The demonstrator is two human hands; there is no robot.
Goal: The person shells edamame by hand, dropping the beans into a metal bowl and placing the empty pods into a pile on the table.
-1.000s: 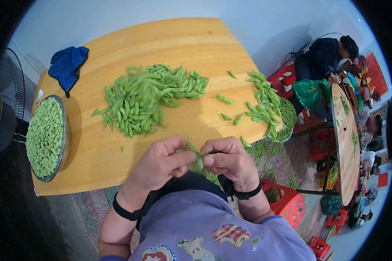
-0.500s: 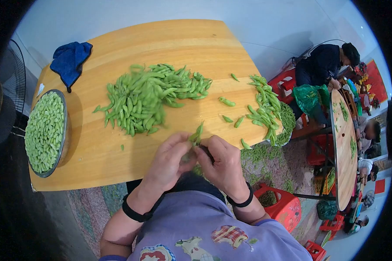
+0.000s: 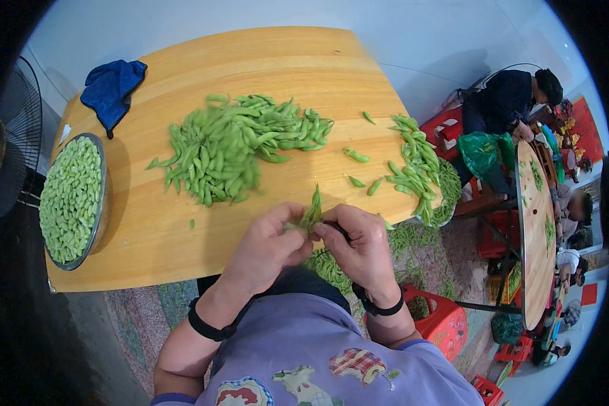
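Observation:
Between my two hands is a green soybean pod point(image 3: 313, 211), its pointed end sticking up past the fingers. My left hand point(image 3: 272, 237) is closed on the pod from the left. From the right, my right hand point(image 3: 357, 238) pinches it with thumb and forefinger; a dark thing shows under that forefinger, too hidden to name. Beyond the hands lies a large heap of unshelled pods point(image 3: 227, 145) on the wooden table point(image 3: 176, 260). A metal bowl point(image 3: 101, 196) full of shelled green beans point(image 3: 68, 199) stands at the table's left edge.
A blue cloth point(image 3: 112, 91) lies at the far left, with a fan point(image 3: 10, 135) beyond the table edge. More pods point(image 3: 416, 166) sit at the right edge. Husks point(image 3: 413, 250) cover the floor by a red stool point(image 3: 440, 318). A person point(image 3: 504, 101) works near another table point(image 3: 534, 237).
Both hands stay on the pod near the table's front edge. The pod has shifted slightly, and more of it now shows above the fingers. The view has moved a little.

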